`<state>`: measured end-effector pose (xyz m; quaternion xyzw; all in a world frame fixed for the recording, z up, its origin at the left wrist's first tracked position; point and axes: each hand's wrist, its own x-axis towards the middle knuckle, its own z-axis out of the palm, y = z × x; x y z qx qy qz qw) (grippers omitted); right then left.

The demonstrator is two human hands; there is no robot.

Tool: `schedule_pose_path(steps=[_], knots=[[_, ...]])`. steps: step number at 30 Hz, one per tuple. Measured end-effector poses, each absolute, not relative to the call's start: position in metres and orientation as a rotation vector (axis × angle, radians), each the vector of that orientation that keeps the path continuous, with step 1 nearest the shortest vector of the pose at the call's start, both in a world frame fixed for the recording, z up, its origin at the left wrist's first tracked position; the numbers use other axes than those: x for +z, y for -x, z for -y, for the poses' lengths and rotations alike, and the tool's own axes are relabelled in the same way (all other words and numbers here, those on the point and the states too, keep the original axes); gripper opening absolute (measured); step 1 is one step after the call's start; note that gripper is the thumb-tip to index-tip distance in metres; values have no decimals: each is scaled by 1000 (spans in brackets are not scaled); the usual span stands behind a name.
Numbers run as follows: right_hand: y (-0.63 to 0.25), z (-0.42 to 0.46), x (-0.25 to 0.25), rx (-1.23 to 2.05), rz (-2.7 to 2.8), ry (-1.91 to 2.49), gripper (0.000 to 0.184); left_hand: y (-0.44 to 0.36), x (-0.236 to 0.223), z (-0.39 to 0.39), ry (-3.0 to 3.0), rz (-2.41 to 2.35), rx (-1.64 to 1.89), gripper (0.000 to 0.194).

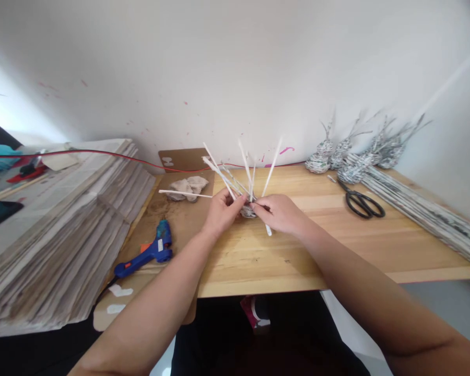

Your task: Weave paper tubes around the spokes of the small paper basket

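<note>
Over the wooden tabletop [254,266], the left hand [221,213] and right hand [281,213] pinch a woven paper piece [248,212], apparently mid-weave; the next tuck calls for steady paper spokes [272,167].

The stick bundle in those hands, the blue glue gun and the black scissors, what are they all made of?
Stick bundle: probably rolled paper, matte; its thin sticks are whitish and the base is speckled grey like newsprint.
Glue gun: most likely hard plastic, smooth and evenly blue.
Scissors: dark, smooth handles, perhaps plastic or coated metal; I can't tell which.
</note>
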<state>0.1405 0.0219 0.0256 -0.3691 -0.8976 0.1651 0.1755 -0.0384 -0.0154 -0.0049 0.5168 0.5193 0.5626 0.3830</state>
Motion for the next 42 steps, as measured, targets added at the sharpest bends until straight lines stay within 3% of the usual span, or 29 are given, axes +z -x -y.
schedule_pose_path(steps=[10, 15, 21, 26, 33, 38, 42], knots=[[-141, -23, 24, 561, 2501, 1098, 49, 52, 11, 23, -1440, -1110, 1372, 39], [-140, -20, 25, 550, 2508, 1087, 43, 56, 6, 20, -1535, -1119, 1395, 31], [-141, -21, 23, 574, 2448, 1094, 35, 51, -6, 11, -1158, -1068, 1568, 31], [-140, -21, 23, 567, 2432, 1123, 30, 50, -12, 5, -1122, -1241, 1557, 39], [-139, -21, 24, 534, 2442, 1106, 28, 59, -3, 12, -1904, -1731, 1418, 19], [-140, -24, 21, 580, 2417, 1066, 28, 68, 6, 14, -2420, -1504, 1203, 25], [-141, -26, 18, 631, 2408, 1046, 29, 73, 3, 10, -2482, -1357, 1037, 20]])
